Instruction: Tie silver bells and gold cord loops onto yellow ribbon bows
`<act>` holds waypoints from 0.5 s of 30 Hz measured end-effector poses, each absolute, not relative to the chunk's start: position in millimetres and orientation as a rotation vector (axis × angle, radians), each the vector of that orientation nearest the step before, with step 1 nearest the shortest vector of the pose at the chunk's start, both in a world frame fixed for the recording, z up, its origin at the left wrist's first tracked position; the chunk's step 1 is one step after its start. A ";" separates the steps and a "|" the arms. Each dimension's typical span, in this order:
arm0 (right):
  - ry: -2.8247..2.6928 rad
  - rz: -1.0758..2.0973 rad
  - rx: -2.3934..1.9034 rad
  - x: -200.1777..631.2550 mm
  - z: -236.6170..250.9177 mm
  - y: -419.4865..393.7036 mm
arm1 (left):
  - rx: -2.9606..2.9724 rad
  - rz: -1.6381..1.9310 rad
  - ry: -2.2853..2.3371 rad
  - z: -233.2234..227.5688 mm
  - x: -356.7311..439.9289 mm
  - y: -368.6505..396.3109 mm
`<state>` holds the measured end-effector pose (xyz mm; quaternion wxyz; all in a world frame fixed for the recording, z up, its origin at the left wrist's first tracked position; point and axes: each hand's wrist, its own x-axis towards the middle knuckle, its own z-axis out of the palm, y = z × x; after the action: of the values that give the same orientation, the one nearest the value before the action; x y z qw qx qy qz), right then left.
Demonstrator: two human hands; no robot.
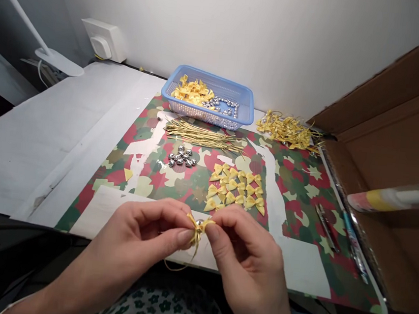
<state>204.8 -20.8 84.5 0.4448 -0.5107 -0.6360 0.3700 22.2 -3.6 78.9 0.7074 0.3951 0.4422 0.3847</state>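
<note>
Between my fingertips is a small yellow ribbon bow with a silver jingle bell at its middle and a thin gold tie hanging below. My left hand pinches the bow's left side, thumb against fingers. The right side is pinched by my right hand. Just beyond them, several yellow bows lie in rows on the patterned sheet. A small pile of silver bells sits farther back to the left, below a bundle of gold cords.
A blue basket at the back holds yellow bows and silver bells. Finished-looking bow-and-bell pieces are heaped to its right. Tweezers, a pen and a cardboard box line the right edge. A lamp base stands at left.
</note>
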 end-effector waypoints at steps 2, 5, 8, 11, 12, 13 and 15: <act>-1.499 1.073 -1.281 203.7 85.5 -18.3 | 0.661 0.740 0.875 78.5 21.4 -2.6; -1.395 1.272 -1.270 203.4 86.6 -16.9 | 0.465 0.672 0.774 77.8 19.4 -1.5; -1.333 1.363 -1.273 202.4 86.3 -16.0 | 0.384 0.644 0.734 77.7 18.3 -0.6; -1.338 1.315 -1.298 201.1 85.4 -14.2 | 0.345 0.623 0.718 77.8 18.9 1.0; -1.351 1.290 -1.315 201.1 85.2 -13.5 | 0.335 0.619 0.713 77.6 19.3 1.6; -1.368 1.262 -1.334 201.5 85.0 -13.1 | 0.324 0.619 0.710 77.3 19.6 2.2; -1.416 1.197 -1.363 203.7 84.4 -13.4 | 0.311 0.627 0.708 75.9 20.0 3.2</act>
<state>203.7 -13.4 84.4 0.4078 -0.5408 -0.5619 0.4748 20.0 3.2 75.9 0.8786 0.1490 0.3397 0.3007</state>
